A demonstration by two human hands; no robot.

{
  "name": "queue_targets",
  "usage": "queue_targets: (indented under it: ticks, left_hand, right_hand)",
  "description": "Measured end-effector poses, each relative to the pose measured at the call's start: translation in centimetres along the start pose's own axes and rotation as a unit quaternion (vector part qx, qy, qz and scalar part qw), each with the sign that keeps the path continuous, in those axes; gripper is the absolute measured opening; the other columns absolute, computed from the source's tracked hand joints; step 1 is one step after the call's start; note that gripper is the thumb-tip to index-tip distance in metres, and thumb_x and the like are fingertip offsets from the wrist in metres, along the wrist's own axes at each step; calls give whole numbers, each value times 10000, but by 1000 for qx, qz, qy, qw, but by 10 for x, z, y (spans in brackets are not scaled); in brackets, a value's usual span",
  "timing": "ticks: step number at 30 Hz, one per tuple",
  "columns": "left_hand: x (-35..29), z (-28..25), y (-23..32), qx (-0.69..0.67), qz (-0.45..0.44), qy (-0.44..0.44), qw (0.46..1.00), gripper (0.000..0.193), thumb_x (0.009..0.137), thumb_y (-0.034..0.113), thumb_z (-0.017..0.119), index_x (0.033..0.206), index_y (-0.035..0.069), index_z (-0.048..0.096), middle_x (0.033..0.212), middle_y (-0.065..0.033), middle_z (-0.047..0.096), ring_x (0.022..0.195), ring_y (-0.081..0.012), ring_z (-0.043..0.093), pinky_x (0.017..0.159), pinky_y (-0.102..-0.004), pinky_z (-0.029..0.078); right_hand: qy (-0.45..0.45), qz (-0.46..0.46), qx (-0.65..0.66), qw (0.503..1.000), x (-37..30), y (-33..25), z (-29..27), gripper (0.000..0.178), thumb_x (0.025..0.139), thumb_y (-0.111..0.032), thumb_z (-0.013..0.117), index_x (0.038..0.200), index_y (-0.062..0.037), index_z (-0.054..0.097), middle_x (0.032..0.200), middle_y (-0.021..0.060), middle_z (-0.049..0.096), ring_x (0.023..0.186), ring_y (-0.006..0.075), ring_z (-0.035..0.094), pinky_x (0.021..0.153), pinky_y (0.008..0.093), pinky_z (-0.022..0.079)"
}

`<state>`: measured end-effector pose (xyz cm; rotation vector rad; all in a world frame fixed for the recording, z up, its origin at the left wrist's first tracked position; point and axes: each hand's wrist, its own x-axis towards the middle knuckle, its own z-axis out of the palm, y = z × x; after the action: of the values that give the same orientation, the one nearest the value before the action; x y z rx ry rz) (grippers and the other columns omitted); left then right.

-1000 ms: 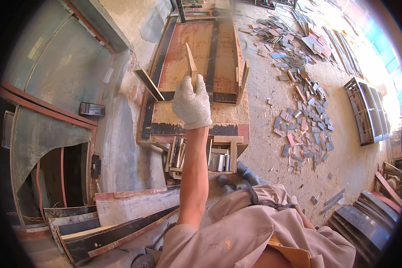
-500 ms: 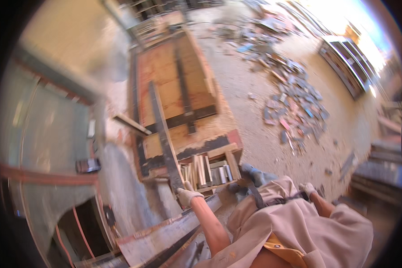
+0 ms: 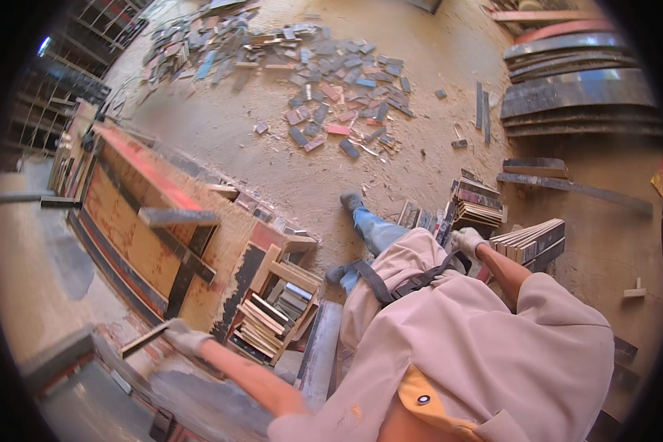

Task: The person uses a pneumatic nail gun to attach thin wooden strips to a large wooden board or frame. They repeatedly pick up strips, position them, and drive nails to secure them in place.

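My gloved left hand [image 3: 186, 338] reaches out to the lower left, beside the near corner of a low wooden worktable [image 3: 110, 232]. Its fingers are closed on the end of a narrow wooden strip [image 3: 141, 342], dark on its face and pale along the edge. Close to my right hip, my gloved right hand [image 3: 467, 241] has its fingers curled; what they hold, if anything, is hidden. Stacked wood blocks [image 3: 534, 241] stand just beyond that hand, and another stack [image 3: 477, 200] rises ahead of it. A black strap with a buckle [image 3: 420, 278] crosses my clothing.
A wooden box [image 3: 265, 276] of upright wood pieces adjoins the worktable. Dark bars [image 3: 177, 217] lie across the tabletop. Scattered offcuts [image 3: 339, 96] cover the dusty floor ahead. Long stacked boards [image 3: 578, 96] are at the far right, with loose planks [image 3: 574, 188] nearer.
My view has swung to the right, bringing the block stacks into sight. The left hand was on a long dark board and now grips the strip. The right hand sits farther forward in view.
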<state>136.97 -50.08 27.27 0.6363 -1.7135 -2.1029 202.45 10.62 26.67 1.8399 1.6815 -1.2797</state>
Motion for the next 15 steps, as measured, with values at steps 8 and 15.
queue_targets:
  ticks: [8,15]
  left_hand:
    - [-365,44,-121,223,-373,23,900,167,992,149,575,908,64,691,785,-105,687,542,-190,611,453,-310,472]
    - [-353,139,-118,472,-302,-216,799,201,1007,188,582,1148,50,618,727,-52,627,494,-125,537,419,-289,437]
  right_hand:
    - [-65,-157,-305,937,94,14,-6,433,904,-397,503,943,-25,722,1064,288,684,1027,452,645,897,494,505]
    - [-30,40,90,995,160,-208,-46,376,962,-354,555,982,-2,685,824,139,723,683,230,692,616,371,547]
